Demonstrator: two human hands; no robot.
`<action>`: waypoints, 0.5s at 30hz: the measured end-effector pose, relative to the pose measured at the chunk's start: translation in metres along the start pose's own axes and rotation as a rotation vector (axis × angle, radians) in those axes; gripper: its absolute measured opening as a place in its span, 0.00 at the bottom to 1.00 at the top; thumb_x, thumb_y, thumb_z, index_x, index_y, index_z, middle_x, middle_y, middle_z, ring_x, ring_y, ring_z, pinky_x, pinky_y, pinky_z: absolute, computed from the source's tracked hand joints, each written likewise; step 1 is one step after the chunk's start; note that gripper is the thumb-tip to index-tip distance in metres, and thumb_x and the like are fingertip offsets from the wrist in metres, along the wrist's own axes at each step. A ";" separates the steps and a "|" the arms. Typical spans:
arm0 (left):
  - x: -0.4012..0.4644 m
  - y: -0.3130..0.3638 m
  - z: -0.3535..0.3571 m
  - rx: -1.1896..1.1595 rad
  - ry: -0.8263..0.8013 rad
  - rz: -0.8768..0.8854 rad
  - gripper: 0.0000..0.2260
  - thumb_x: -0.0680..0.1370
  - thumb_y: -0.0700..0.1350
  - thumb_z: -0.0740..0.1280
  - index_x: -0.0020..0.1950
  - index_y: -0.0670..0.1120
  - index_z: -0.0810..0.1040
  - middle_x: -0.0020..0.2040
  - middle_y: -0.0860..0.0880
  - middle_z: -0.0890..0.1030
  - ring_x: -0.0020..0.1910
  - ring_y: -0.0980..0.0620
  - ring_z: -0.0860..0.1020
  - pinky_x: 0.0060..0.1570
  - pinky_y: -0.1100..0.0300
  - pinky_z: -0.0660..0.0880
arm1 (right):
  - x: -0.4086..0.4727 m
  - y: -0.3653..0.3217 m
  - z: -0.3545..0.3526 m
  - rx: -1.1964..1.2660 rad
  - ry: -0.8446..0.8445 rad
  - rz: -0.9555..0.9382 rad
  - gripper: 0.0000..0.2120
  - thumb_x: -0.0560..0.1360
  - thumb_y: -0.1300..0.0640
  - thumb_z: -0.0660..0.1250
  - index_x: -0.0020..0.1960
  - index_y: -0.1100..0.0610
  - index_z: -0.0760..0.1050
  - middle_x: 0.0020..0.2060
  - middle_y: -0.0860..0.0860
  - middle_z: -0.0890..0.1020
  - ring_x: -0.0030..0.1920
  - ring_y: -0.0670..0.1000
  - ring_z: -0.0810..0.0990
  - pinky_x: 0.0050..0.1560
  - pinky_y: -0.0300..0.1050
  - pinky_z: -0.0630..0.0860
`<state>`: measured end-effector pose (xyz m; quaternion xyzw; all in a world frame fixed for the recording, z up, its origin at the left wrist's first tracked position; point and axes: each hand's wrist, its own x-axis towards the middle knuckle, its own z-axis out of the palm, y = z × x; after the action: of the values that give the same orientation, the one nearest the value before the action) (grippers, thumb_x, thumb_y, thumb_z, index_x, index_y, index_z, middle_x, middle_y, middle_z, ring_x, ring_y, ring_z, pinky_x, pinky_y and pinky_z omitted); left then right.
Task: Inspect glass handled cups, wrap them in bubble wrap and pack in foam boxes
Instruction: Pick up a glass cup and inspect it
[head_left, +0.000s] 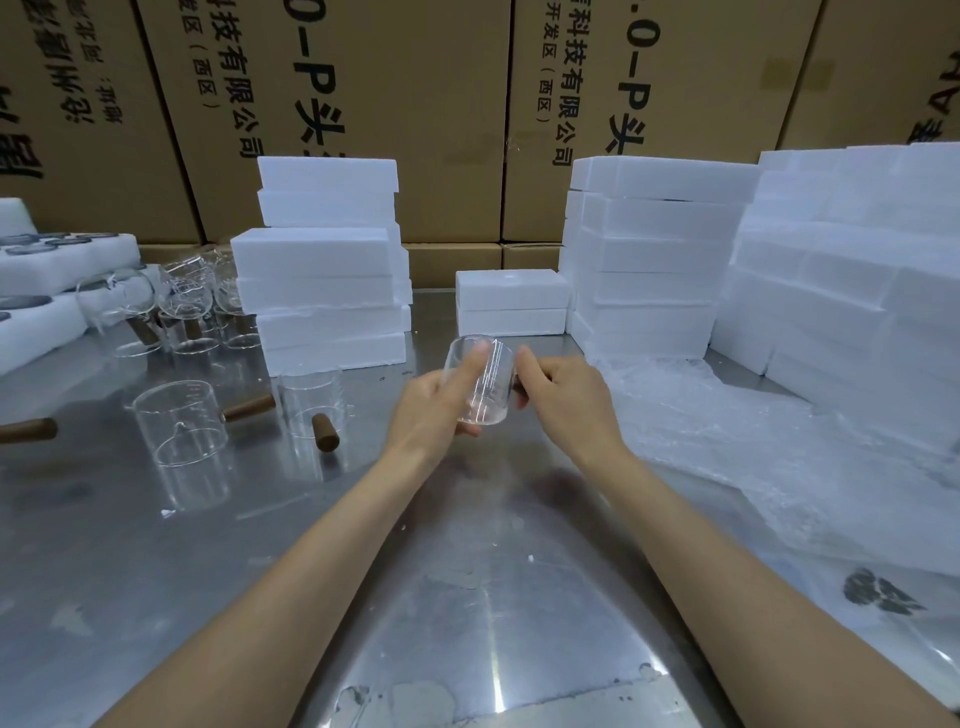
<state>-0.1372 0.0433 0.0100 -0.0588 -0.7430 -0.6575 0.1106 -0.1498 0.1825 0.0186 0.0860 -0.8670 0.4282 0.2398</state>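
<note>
I hold a clear glass cup (485, 387) above the steel table, tilted with its mouth away from me. My left hand (441, 402) grips its body from the left, thumb across the glass. My right hand (558, 397) grips the dark handle on its right side, which is mostly hidden by the fingers. Two more glass cups with brown wooden handles (179, 426) (311, 402) stand to the left on the table. A sheet of bubble wrap (727, 452) lies to the right. A closed foam box (511, 301) sits just behind the held cup.
Stacks of white foam boxes stand at the back left (322, 265), back right (654, 254) and far right (857, 291). A cluster of glass cups (171, 306) and foam trays (57, 260) sit at far left. Cardboard cartons (441, 104) wall the back.
</note>
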 end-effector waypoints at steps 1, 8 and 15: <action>-0.001 0.002 0.000 0.012 -0.007 -0.014 0.21 0.69 0.70 0.62 0.33 0.56 0.84 0.34 0.55 0.84 0.41 0.53 0.83 0.46 0.57 0.79 | 0.001 0.001 0.000 0.030 -0.023 0.031 0.26 0.78 0.50 0.55 0.23 0.54 0.72 0.22 0.43 0.76 0.24 0.41 0.70 0.28 0.34 0.63; -0.014 0.007 0.006 0.256 0.034 0.313 0.27 0.73 0.65 0.66 0.70 0.65 0.64 0.64 0.71 0.65 0.64 0.71 0.65 0.58 0.74 0.61 | 0.005 0.003 -0.002 0.267 -0.171 0.413 0.22 0.74 0.55 0.57 0.21 0.54 0.69 0.14 0.44 0.67 0.19 0.46 0.62 0.25 0.38 0.59; -0.017 0.007 0.010 0.263 0.164 0.463 0.19 0.67 0.48 0.78 0.56 0.48 0.80 0.58 0.55 0.80 0.60 0.62 0.75 0.62 0.66 0.70 | 0.001 -0.003 0.000 0.314 -0.264 0.481 0.25 0.73 0.56 0.57 0.18 0.54 0.67 0.15 0.46 0.65 0.15 0.45 0.59 0.21 0.35 0.56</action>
<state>-0.1200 0.0552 0.0112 -0.1587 -0.7773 -0.5151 0.3245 -0.1491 0.1806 0.0214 -0.0307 -0.8094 0.5865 0.0007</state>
